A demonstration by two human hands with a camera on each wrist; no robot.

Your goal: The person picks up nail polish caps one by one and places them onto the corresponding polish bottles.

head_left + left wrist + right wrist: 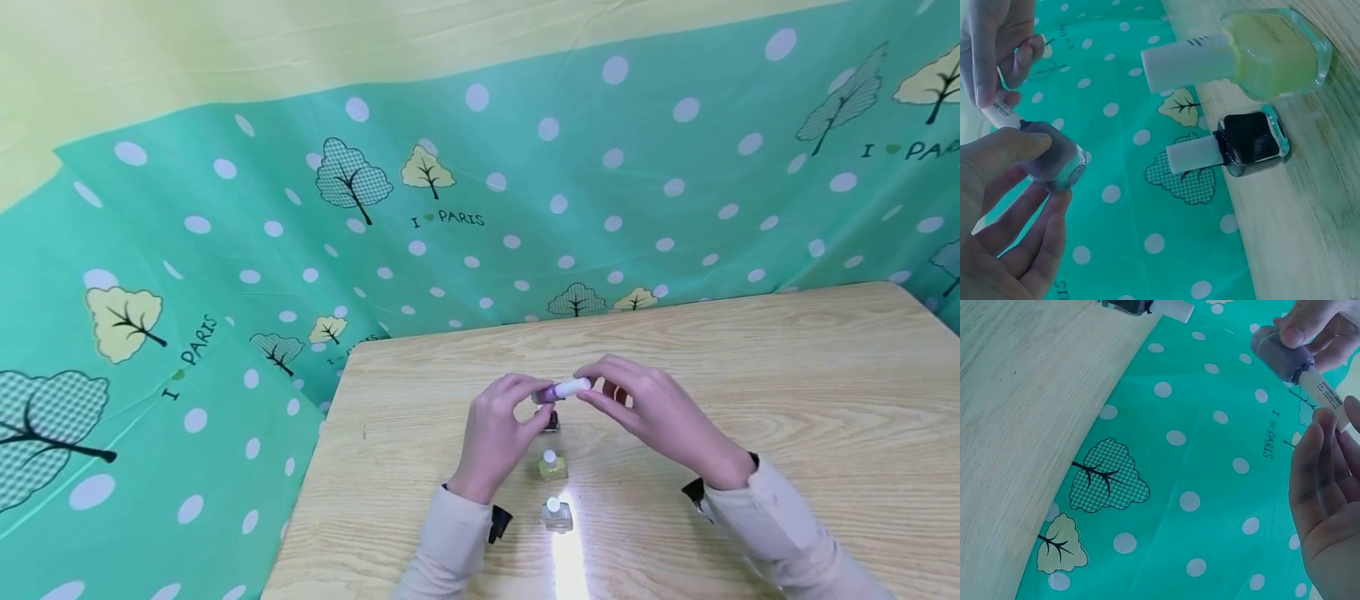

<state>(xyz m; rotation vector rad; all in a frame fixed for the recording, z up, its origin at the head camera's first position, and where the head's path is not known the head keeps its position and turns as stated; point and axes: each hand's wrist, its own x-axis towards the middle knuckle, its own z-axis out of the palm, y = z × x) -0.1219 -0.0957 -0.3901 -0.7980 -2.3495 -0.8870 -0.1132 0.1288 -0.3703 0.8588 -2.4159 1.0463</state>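
A purple nail polish bottle (pixel 1054 156) with a white cap (pixel 573 387) is held sideways above the table, between both hands. My left hand (pixel 500 429) pinches its glass body between thumb and fingers. At the other end, the fingertips of my right hand (pixel 652 406) pinch the white cap, which is on the bottle in the right wrist view. Beneath the hands stands a dark nail polish bottle (pixel 1252 140), partly covered by the left hand in the head view. Nearer the body are a yellow-green nail polish bottle (pixel 553 468) and a clear, pale one (pixel 557 518).
The bottles stand in a rough line on a light wooden table (pixel 750 375). A green cloth (pixel 525 192) printed with dots and trees hangs behind the table and along its left side. A bright reflection lies on the tabletop near the pale bottle.
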